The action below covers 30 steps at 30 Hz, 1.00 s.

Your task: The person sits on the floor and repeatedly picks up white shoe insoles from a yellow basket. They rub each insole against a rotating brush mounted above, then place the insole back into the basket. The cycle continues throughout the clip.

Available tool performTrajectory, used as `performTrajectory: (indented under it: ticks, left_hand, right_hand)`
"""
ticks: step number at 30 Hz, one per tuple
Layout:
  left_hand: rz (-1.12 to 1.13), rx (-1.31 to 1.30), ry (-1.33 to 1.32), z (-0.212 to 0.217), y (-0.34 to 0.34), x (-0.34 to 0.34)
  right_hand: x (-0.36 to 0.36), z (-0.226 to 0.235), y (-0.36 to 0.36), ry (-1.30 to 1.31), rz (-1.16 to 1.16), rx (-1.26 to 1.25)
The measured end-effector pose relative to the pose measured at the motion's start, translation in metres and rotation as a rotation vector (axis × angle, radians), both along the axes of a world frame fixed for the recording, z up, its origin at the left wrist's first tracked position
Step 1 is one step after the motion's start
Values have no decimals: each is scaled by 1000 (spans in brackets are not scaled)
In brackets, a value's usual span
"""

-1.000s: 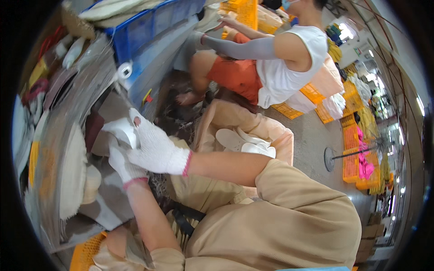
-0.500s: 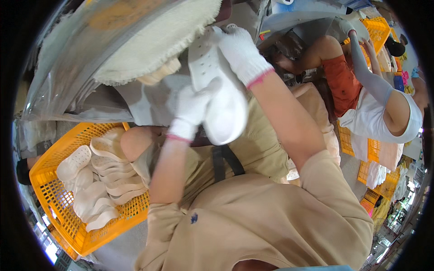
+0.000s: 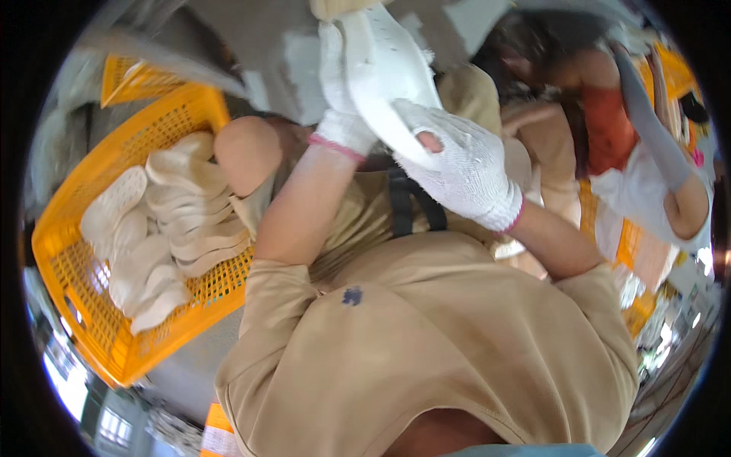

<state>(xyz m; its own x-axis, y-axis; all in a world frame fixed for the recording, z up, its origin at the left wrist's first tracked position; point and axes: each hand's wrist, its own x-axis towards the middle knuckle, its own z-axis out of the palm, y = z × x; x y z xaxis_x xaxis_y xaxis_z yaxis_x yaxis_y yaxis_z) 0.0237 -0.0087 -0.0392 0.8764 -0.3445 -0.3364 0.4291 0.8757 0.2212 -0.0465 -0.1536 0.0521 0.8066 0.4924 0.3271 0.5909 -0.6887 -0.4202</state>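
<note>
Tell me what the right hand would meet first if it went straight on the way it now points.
The shoe that the right hand holds comes first, up and left in the picture; the left hand may lie beyond, but depth is unclear.

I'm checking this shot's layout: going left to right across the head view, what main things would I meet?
Orange crate of pale shoes → gloved left hand → white shoe → gloved right hand → co-worker's orange-red shorts.
</note>
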Motion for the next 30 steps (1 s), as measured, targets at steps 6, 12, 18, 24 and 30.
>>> performTrajectory:
  ticks: [6, 12, 18, 24, 30]
  left_hand:
    - [175, 694, -262, -54, 13, 58]
    - [81, 139, 32, -21, 16, 68]
    - [-170, 173, 46, -3, 17, 64]
    - [29, -371, -266, -17, 17, 69]
    - [1, -5, -36, -26, -3, 43]
  right_hand:
    - [73, -7, 30, 104, -152, -170]
    - [61, -14, 27, 15, -231, -122]
    - [63, -26, 18, 8, -220, -71]
    - [82, -22, 41, -197, -271, 7]
    - [73, 20, 19, 363, -83, -8]
